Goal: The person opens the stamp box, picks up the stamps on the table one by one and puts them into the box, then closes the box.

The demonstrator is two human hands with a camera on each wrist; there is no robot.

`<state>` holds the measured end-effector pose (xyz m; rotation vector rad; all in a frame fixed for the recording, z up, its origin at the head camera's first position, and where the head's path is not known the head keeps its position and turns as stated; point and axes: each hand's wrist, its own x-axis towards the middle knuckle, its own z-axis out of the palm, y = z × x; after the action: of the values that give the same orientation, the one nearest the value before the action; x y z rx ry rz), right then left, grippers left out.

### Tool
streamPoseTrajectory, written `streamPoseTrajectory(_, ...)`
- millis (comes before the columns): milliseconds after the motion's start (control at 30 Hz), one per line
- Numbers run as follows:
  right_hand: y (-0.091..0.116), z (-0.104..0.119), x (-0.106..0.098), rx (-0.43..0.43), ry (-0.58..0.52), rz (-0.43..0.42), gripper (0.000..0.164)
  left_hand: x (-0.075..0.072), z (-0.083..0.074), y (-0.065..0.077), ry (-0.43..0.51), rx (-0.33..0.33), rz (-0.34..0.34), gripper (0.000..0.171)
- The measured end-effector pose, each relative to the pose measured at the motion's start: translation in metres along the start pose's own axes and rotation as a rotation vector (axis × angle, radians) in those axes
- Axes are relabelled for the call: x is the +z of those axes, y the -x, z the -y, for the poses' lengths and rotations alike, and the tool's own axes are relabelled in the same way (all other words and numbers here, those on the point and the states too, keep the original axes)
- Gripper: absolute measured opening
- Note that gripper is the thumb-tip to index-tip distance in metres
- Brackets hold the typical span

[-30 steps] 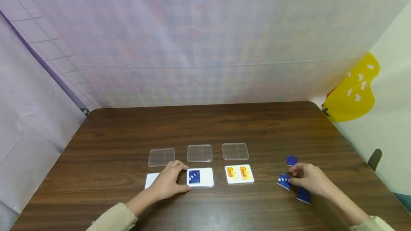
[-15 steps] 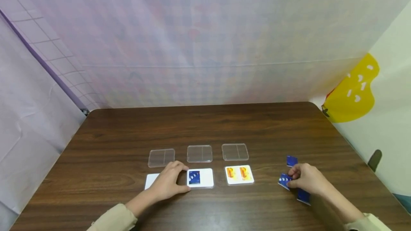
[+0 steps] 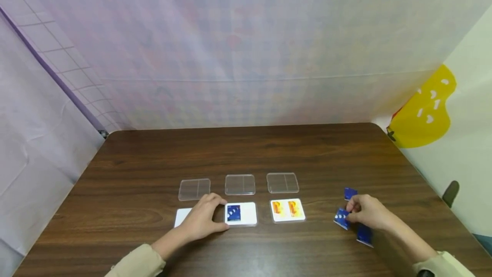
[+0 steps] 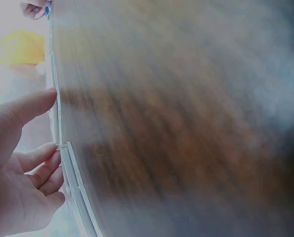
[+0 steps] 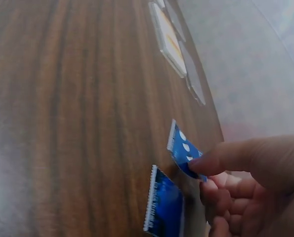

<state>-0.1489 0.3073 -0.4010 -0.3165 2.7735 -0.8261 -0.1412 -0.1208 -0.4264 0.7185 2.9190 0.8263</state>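
Observation:
My left hand (image 3: 205,219) holds the left end of a flat white case (image 3: 249,213) between thumb and index finger; in the left wrist view the fingertips (image 4: 52,95) are at the case edge. On that case's left half lies a blue sachet (image 3: 233,213) with white ovals. At the right, my right hand (image 3: 367,213) pinches the corner of another blue sachet (image 3: 340,218) between thumb and index finger. In the right wrist view this sachet (image 5: 180,143) is tilted up, its serrated end showing. A second blue sachet (image 5: 166,205) lies beside it.
A white case (image 3: 287,210) with two yellow-orange sachets sits right of the middle one; another white case (image 3: 182,216) is partly hidden by my left hand. Three clear lids (image 3: 240,184) lie behind. Blue sachets (image 3: 350,193) (image 3: 364,235) lie around my right hand.
My right thumb and index finger have closed on the near blue sachet's corner, and the sachet has shifted very slightly. My left hand stays at the middle case.

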Motion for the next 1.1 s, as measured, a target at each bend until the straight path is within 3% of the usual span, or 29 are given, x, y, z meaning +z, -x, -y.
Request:
streamPoseTrajectory(200,-0.006,-0.008,-0.007,-0.091,-0.198,0.13,0.007,0.0,-0.001,0.001,0.006,0.009,-0.002,0.053)
streamPoseTrajectory(433,-0.015,-0.007,-0.011,-0.115,-0.377,0.256,0.013,0.0,0.0,0.002,0.002,0.007,-0.001,0.054)
streamPoseTrajectory(600,-0.021,0.004,-0.012,-0.151,-0.413,0.284,0.013,0.0,0.0,0.002,0.001,0.011,-0.005,0.053)
streamPoseTrajectory(833,-0.03,0.033,-0.008,-0.114,-0.411,0.342,0.014,0.0,0.0,0.001,-0.001,0.006,-0.007,0.054)
streamPoseTrajectory(1100,-0.043,0.067,-0.002,-0.163,-0.393,0.36,0.011,-0.001,-0.001,0.0,-0.002,0.012,-0.001,0.053)
